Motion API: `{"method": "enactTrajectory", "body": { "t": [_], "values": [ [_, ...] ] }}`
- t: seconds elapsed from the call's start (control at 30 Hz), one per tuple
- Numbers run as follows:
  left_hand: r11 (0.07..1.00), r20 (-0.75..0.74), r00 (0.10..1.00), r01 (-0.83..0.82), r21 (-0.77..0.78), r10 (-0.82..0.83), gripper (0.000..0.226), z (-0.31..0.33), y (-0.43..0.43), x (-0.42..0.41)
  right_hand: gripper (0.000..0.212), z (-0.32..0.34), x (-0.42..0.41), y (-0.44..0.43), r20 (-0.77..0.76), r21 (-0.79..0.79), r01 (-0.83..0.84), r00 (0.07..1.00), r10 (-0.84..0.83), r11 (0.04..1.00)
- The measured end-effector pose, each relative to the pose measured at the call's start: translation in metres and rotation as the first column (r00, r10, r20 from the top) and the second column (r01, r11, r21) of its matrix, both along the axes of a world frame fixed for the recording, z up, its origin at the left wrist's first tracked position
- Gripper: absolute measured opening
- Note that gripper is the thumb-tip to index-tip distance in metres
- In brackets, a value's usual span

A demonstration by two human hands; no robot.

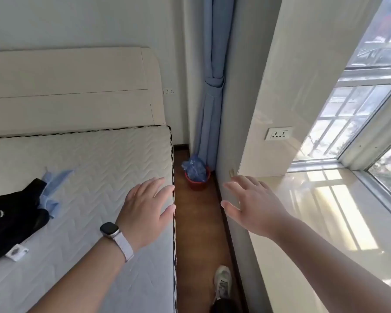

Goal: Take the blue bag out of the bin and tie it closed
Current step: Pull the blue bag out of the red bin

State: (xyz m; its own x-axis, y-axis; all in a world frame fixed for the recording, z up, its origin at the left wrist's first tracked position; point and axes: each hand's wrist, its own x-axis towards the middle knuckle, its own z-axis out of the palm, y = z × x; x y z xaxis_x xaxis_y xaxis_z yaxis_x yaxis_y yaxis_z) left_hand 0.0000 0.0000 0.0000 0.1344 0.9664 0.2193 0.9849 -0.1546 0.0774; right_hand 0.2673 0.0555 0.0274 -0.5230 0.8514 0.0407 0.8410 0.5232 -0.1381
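The crinkled blue plastic bag (pixel 195 170) still sat in the small red round bin (pixel 197 183), tucked into the far corner on the brown wooden floor (pixel 199 222), at the foot of a tied-back blue curtain (pixel 212 86). Both hands were spread open and empty: the left hand (pixel 148 205), with a pale-strapped smartwatch (pixel 109 230) on its wrist, hovered over the edge of the white quilted mattress (pixel 88 168), and the right hand (pixel 252 203) reached forward beside the glossy cream window ledge (pixel 314 211). They were probably held out for balance or in readiness while passing down the narrow aisle. A black garment (pixel 11 211) and light blue cloth (pixel 53 188) lay on the bed; a grey sneaker (pixel 222 281) stood on the floor.
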Motion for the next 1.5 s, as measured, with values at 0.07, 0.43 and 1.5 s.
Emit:
{"method": "enactTrajectory", "body": {
  "t": [0.07,0.43,1.5],
  "values": [
    [1.000,0.007,1.000,-0.016,-0.010,0.016,0.044,-0.002,0.029,-0.003,0.056,-0.007,-0.003,0.033,-0.028,-0.026,0.020,0.999,-0.021,0.999],
    [0.987,-0.027,0.992,-0.122,-0.100,0.120,0.045,-0.017,0.190,-0.006,0.049,-0.038,-0.012,0.219,-0.047,-0.058,-0.065,0.997,0.062,0.996],
    [0.949,0.203,0.977,0.127,-0.289,-0.069,0.043,-0.172,0.582,-0.182,0.048,-0.133,-0.201,0.558,0.248,-0.279,0.089,0.969,-0.018,0.956]
  ]
}}
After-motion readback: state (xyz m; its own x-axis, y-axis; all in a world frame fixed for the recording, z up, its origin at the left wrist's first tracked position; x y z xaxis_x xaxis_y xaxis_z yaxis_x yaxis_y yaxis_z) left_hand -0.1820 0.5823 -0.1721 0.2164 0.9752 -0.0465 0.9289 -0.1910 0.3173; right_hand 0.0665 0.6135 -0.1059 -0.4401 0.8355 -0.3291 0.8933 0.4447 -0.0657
